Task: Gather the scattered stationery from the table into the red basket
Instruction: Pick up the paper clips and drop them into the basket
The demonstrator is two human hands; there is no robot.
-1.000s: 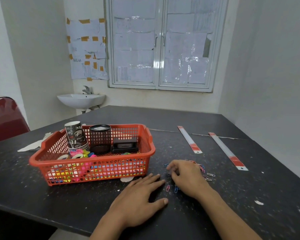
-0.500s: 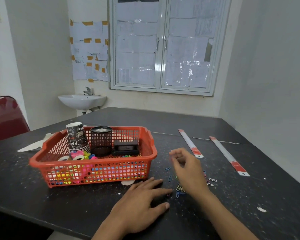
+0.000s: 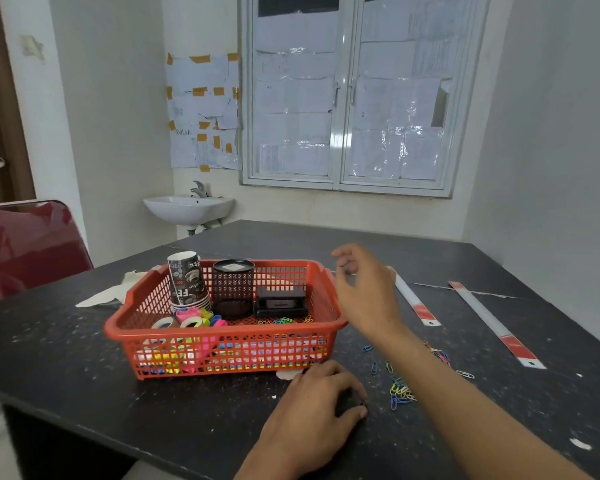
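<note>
The red basket (image 3: pixel 222 329) stands on the black table (image 3: pixel 66 368). It holds a stack of paper cups (image 3: pixel 186 278), a black mesh pen holder (image 3: pixel 232 287), a black box (image 3: pixel 281 301), coloured tape rolls (image 3: pixel 191 320) and some paper clips (image 3: pixel 284 320). More coloured paper clips (image 3: pixel 400 393) lie scattered on the table right of the basket. My right hand (image 3: pixel 364 292) is raised at the basket's right rim, fingers loosely spread, with nothing visible between them. Near the basket's front right corner, my left hand (image 3: pixel 323 403) rests on the table with relaxed, curled fingers.
Two long white strips with red ends (image 3: pixel 416 303) (image 3: pixel 492 323) lie on the table to the right. Torn paper (image 3: pixel 108 296) lies behind the basket's left corner. A red chair (image 3: pixel 28 244) stands at the left, and a sink (image 3: pixel 187 207) hangs on the far wall.
My right hand has lifted off the pile of paper clips and moved up and left to the basket's right rim. My left hand has curled its fingers and stayed on the table.
</note>
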